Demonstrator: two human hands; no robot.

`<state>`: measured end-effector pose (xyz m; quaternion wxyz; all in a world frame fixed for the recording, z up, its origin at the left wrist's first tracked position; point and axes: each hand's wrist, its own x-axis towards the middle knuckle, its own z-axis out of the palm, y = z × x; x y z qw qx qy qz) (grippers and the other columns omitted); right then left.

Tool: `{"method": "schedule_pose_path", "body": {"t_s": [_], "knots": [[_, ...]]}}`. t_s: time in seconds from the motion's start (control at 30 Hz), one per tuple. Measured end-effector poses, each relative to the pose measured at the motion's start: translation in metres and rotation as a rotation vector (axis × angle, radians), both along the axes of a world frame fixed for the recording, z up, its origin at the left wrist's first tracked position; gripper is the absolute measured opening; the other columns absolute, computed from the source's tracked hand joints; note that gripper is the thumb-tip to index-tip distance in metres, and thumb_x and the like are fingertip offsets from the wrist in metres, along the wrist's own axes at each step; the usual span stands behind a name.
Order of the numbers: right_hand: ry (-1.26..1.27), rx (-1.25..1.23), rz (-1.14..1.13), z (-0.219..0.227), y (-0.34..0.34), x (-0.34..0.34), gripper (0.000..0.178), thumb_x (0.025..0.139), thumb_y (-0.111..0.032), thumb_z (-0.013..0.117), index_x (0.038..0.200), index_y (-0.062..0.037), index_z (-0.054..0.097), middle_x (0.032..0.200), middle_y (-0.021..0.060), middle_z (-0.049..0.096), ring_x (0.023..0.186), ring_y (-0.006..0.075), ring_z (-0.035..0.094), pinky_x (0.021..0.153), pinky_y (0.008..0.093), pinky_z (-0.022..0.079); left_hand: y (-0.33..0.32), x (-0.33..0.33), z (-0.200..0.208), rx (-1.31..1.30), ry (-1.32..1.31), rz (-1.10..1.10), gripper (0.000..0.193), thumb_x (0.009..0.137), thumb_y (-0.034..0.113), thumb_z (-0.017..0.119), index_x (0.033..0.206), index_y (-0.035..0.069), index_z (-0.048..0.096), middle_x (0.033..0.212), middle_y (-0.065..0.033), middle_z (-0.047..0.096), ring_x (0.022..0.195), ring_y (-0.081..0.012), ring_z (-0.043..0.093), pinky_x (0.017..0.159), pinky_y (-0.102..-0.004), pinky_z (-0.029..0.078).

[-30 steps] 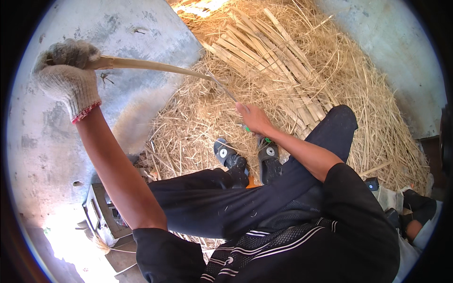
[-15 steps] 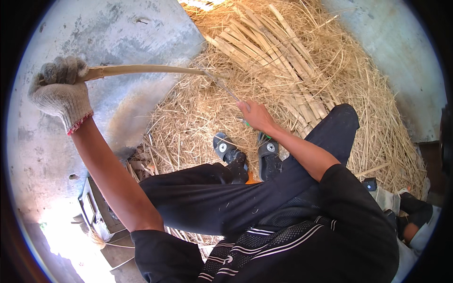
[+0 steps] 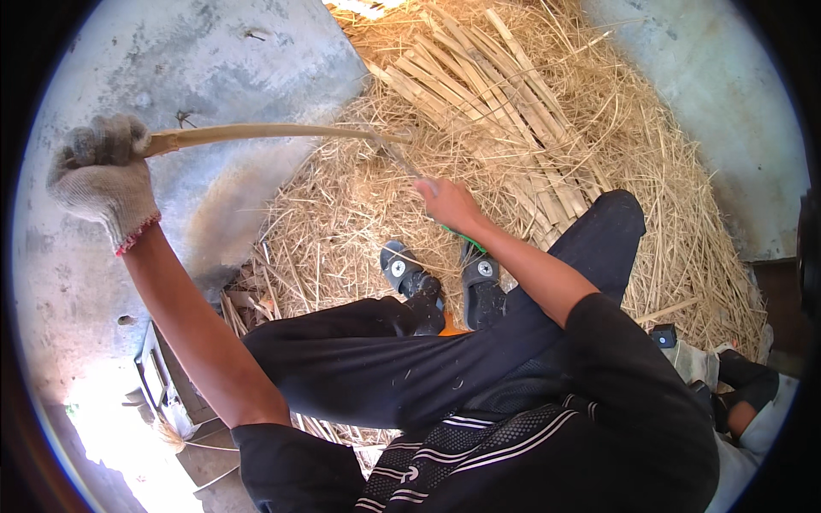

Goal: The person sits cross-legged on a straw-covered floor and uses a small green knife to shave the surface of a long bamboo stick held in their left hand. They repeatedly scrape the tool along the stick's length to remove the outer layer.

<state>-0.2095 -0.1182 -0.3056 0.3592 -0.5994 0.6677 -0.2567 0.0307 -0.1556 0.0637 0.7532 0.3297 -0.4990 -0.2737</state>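
Note:
My left hand (image 3: 103,175), in a greyish knitted glove with a red-edged cuff, is closed round the near end of a long, pale bamboo strip (image 3: 248,132). The strip runs to the right, bowed slightly upward, and thins toward its far end. My bare right hand (image 3: 451,207), a green band at its wrist, grips a knife by the handle, which the fingers mostly hide. The knife's narrow grey blade (image 3: 395,157) slants up to the left and meets the strip near its thin end; motion blurs the contact.
Several split bamboo strips (image 3: 505,111) lie in a bundle on a heap of straw-coloured shavings (image 3: 676,197). A pale concrete slab (image 3: 222,68) borders it at left. My slippered feet (image 3: 398,267) stand below. At lower right are a small black box (image 3: 664,335) and another person's leg (image 3: 744,376).
My right hand and the knife have shifted a little left. My left hand, still gripping the bamboo strip, has moved slightly left, and the strip's held end sits a bit lower.

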Motion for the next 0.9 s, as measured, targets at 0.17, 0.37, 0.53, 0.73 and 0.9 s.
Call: {"method": "schedule_pose_path", "body": {"t_s": [0.17,0.37,0.53,0.73,0.9], "knots": [[-0.23,0.376,-0.075,0.021,-0.031,-0.011,0.072,0.096,-0.061,0.037,0.072,0.0028,0.06,0.068,0.0195,0.063,0.071,0.0298,0.066,0.07,0.0462,0.049,0.002,0.002,-0.003,-0.012,0.002,-0.103,0.025,0.072,0.02,0.038,0.051,0.019,0.024,0.05,0.0008,0.018,0.045,-0.0146,0.017,0.046,-0.032,0.023],[-0.114,0.022,0.083,0.048,-0.006,0.007,0.063,0.097,-0.056,0.04,0.086,0.0012,0.064,0.076,0.0209,0.065,0.076,0.0319,0.066,0.075,0.0465,0.05,0.008,0.004,-0.005,0.006,0.023,-0.017,0.028,0.073,0.022,0.039,0.05,0.018,0.023,0.049,0.0007,0.017,0.044,-0.0138,0.017,0.045,-0.0313,0.022],[-0.068,0.148,-0.116,-0.051,-0.029,-0.009,0.065,0.096,-0.056,0.042,0.102,0.0037,0.065,0.079,0.0228,0.066,0.079,0.035,0.067,0.078,0.0477,0.051,0.005,0.008,-0.003,0.011,0.012,-0.152,0.029,0.074,0.022,0.039,0.049,0.018,0.024,0.048,0.0008,0.017,0.044,-0.014,0.017,0.044,-0.0313,0.021],[-0.414,0.431,-0.188,-0.05,-0.049,-0.022,0.073,0.093,-0.063,0.045,0.094,0.0085,0.061,0.062,0.0151,0.059,0.052,0.0288,0.059,0.056,0.0413,0.052,0.004,-0.014,-0.006,-0.015,0.052,-0.048,0.029,0.077,0.019,0.036,0.049,0.019,0.027,0.046,0.0019,0.02,0.041,-0.0127,0.017,0.041,-0.0305,0.023],[-0.766,0.506,-0.29,-0.034,-0.029,-0.002,0.065,0.094,-0.061,0.046,0.075,0.0009,0.054,0.054,0.0045,0.049,0.041,0.0177,0.049,0.044,0.0354,0.045,-0.022,-0.006,0.011,-0.014,-0.13,-0.247,0.029,0.08,0.019,0.034,0.052,0.018,0.028,0.049,0.0007,0.021,0.043,-0.0144,0.022,0.046,-0.0314,0.028]]}}
